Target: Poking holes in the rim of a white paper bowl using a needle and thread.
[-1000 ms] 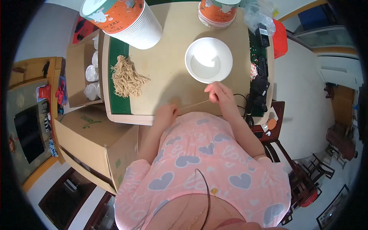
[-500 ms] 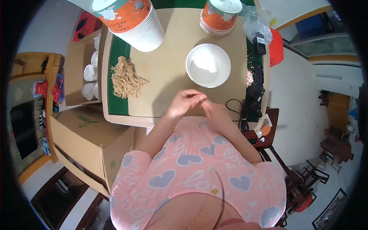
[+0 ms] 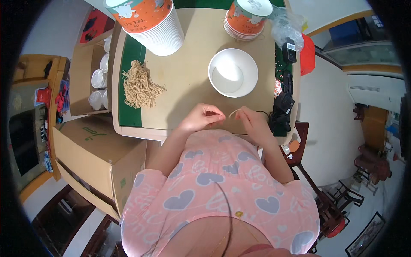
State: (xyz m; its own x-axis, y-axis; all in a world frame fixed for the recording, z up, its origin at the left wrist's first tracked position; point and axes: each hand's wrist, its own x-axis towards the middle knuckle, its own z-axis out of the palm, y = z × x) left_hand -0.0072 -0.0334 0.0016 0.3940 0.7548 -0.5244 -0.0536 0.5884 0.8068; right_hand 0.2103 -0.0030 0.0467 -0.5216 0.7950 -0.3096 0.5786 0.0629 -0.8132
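My right hand [image 3: 253, 124] pinches a string [image 3: 232, 113], end out, presumably for access, nearer me than the bowl [image 3: 233, 88]. My left hand [image 3: 200, 118] is narrowed beside it (contents: I cannot tell). The yarn pile [image 3: 141, 88] sits left, seemingly for easy reach.

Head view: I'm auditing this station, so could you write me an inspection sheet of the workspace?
Surface: tan sheet, green showing at its sides.
Work things: short tan strand, tan string pile, open white bowl, tall paper-tub stack, smaller paper-tub stack.
Clutter: crumpled clear plastic bag, far right corner.
Hands: right hand pinches the strand; left hand beside it, grip unclear.
Cables: black cable bundle, right side.
Surroundings: large cardboard box left, dark wooden chairs right.
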